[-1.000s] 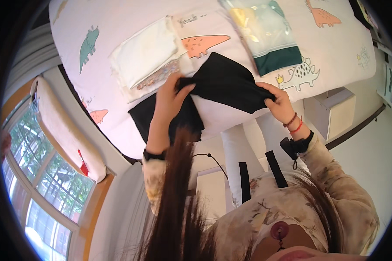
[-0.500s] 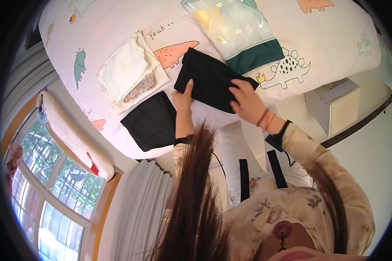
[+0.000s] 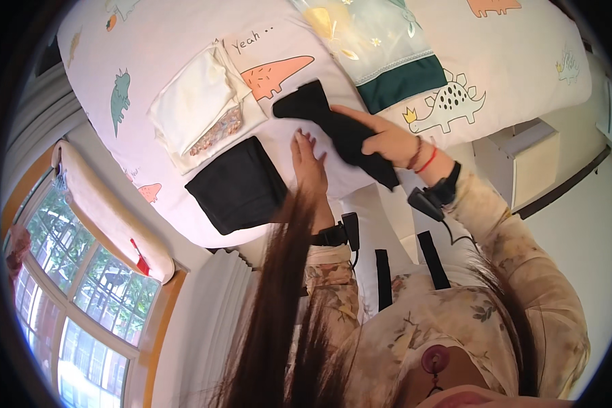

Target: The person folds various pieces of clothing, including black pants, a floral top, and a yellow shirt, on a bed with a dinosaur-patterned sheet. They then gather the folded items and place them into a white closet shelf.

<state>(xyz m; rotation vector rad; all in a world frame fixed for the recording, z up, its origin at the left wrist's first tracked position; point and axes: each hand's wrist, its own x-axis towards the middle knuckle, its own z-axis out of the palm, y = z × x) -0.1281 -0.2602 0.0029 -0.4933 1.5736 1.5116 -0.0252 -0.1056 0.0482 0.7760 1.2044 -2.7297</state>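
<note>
Centrally, the right hand [image 3: 394, 141] keeps its grip clasped around a gathered length of black fabric [image 3: 346, 139], right of the square-folded black cloth [image 3: 238, 185]. Just right of that cloth, the left hand [image 3: 309, 163] shows a loosely parted grip. Just beyond the cloth, a folded cream garment [image 3: 191, 105] lies on the pale-pink dinosaur-print bed [image 3: 183, 41].

One short word in thin, dark, handwriting-style lettering [image 3: 253, 39], trailed by two dots, stands on the pale pink bedding [image 3: 523, 75], beyond and to the left of the right hand's [image 3: 391, 139] grip on the black cloth [image 3: 346, 129], just above an orange printed dinosaur [image 3: 278, 76]. Far left of that grip, smaller script [image 3: 130, 177] marks the same bedding near its edge, too tiny to read clearly.
</note>
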